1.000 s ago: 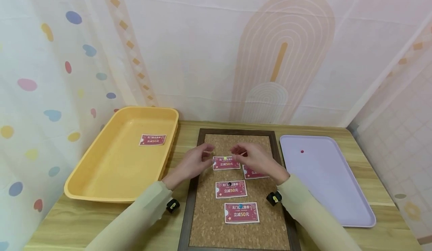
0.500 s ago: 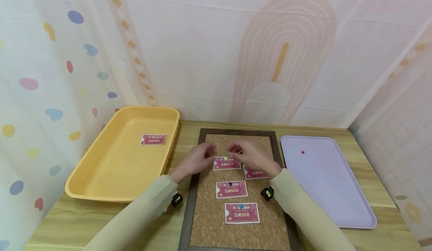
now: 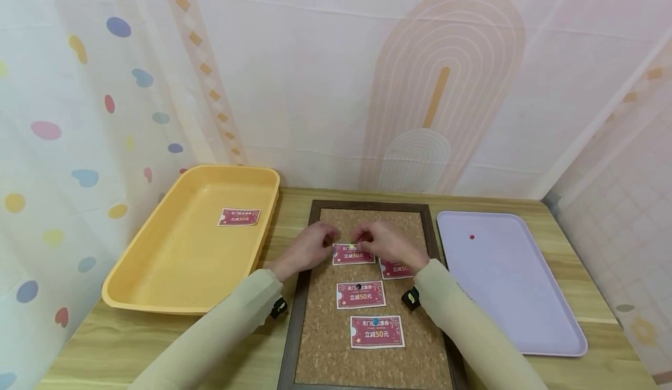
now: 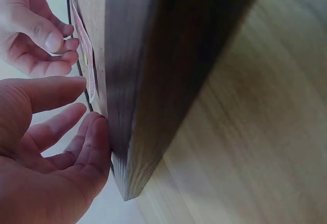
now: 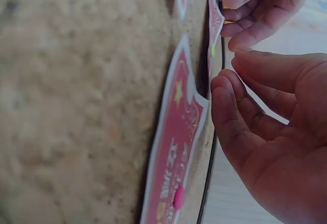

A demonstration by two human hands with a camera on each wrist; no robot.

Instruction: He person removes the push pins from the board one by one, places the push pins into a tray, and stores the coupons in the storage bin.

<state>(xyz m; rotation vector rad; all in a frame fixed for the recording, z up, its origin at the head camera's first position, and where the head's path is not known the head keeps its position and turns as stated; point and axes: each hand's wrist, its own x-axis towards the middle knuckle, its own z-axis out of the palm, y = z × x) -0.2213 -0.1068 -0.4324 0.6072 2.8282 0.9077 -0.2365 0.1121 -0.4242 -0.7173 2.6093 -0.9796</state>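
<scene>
Several red coupons lie on a framed cork board [image 3: 321, 349]. The topmost coupon [image 3: 353, 258] has a yellow pushpin [image 3: 352, 246] at its upper edge. My left hand [image 3: 308, 248] is at its left end, fingers loosely bent, thumb apart, nothing between them. My right hand [image 3: 387, 243] is beside the yellow pushpin; in the right wrist view its thumb and fingertips [image 5: 225, 88] are apart beside the coupon's edge. Under the right hand a coupon with a pink pushpin [image 5: 179, 198] is partly hidden. Below are coupons with a black pushpin [image 3: 359, 287] and a blue pushpin [image 3: 375, 322].
A deep yellow bin [image 3: 152, 297] stands on the left, holding one loose coupon [image 3: 239, 217]. On the right a shallow lilac tray [image 3: 504, 285] holds a red pushpin [image 3: 472, 237]. The board's dark wooden frame [image 4: 138, 81] stands raised above the tabletop. A patterned curtain hangs behind.
Both hands have drawn slightly closer together over the topmost coupon; the right hand has moved a little left, nearer the yellow pushpin. The coupons stay where they were.
</scene>
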